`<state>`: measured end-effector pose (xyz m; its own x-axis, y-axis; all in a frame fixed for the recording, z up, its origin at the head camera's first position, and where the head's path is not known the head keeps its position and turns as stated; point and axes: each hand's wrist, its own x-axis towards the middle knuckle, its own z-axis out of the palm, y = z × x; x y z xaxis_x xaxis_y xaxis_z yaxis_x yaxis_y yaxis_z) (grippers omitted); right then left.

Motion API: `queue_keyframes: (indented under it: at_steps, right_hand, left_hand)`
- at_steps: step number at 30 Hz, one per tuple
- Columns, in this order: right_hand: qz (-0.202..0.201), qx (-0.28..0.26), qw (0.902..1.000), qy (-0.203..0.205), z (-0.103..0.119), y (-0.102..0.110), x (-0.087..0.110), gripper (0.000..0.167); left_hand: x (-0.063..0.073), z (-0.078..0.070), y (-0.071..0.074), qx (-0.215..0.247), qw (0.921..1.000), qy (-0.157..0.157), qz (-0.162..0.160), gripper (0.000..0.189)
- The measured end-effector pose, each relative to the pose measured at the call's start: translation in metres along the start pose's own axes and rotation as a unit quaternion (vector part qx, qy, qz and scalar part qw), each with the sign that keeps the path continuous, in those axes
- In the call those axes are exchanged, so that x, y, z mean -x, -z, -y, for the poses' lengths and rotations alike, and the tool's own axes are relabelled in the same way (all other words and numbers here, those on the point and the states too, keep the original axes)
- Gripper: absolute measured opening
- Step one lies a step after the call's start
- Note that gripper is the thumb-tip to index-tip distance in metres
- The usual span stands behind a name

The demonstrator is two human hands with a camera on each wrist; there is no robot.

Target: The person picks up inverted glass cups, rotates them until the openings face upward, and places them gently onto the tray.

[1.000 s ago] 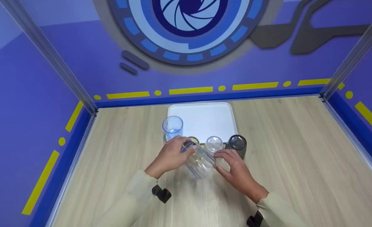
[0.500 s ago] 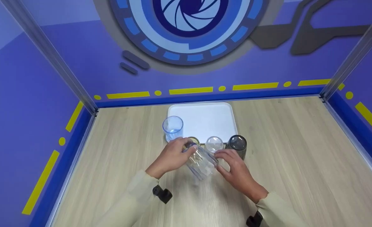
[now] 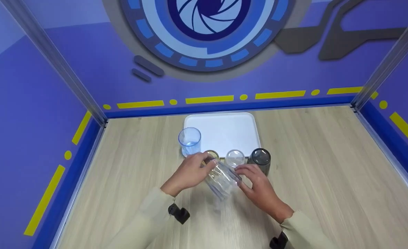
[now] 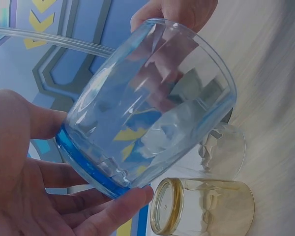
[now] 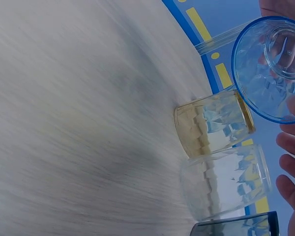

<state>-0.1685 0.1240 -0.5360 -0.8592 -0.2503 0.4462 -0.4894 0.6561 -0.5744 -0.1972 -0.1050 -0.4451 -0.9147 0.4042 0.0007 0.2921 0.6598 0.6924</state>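
Note:
A clear cup with a blue-tinted base (image 3: 221, 180) is held tilted above the table, its mouth facing down toward the person. My left hand (image 3: 192, 171) grips it round the base, as the left wrist view shows with the blue base (image 4: 91, 164) between thumb and fingers. At the rim, my right hand (image 3: 264, 190) pinches the cup's edge between thumb and fingers. Just beyond, a yellow cup (image 4: 211, 206), a clear cup (image 3: 235, 158) and a dark grey cup (image 3: 260, 158) stand upside down in a row. The held cup and left hand partly hide the yellow one.
An upright blue cup (image 3: 190, 138) stands at the left edge of a white tray (image 3: 228, 131), behind the hands. The wooden table (image 3: 321, 166) is bounded by a blue back wall (image 3: 204, 86) and side walls.
The held cup has tipped slightly further, its mouth shifting toward the person and a little right. My left hand has moved slightly down and right with it. The standing cups have not moved.

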Motion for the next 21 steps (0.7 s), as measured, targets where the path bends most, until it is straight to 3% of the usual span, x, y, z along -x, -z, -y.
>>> queue_keyframes:
  at_steps: [14, 21]
  right_hand:
    - [0.022, -0.010, 0.9991, -0.035, 0.0030, 0.0017, 0.0023, 0.027]
    - [0.010, -0.017, 0.9995, -0.026, 0.0030, 0.0000, 0.0019, 0.027]
  left_hand:
    - [-0.0011, 0.0009, -0.0009, 0.018, 0.9998, -0.002, 0.005, 0.032]
    - [-0.0021, 0.0013, -0.0025, 0.025, 0.9996, -0.012, 0.005, 0.031]
